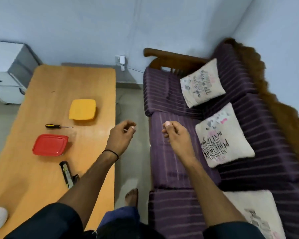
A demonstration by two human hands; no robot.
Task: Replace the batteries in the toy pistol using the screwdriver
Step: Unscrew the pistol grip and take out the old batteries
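Both hands hover mid-frame with fingers loosely curled and holding nothing: the left hand [121, 137] at the right edge of the table [50, 78], the right hand [174, 135] over the purple sofa [162, 161]. The likely step is fetching the tool. Turn leftward and pinch the screwdriver [58, 126] by its handle (the shaft points right). The toy pistol [66, 174] lies on the table, lower left of the left hand, beside the forearm.
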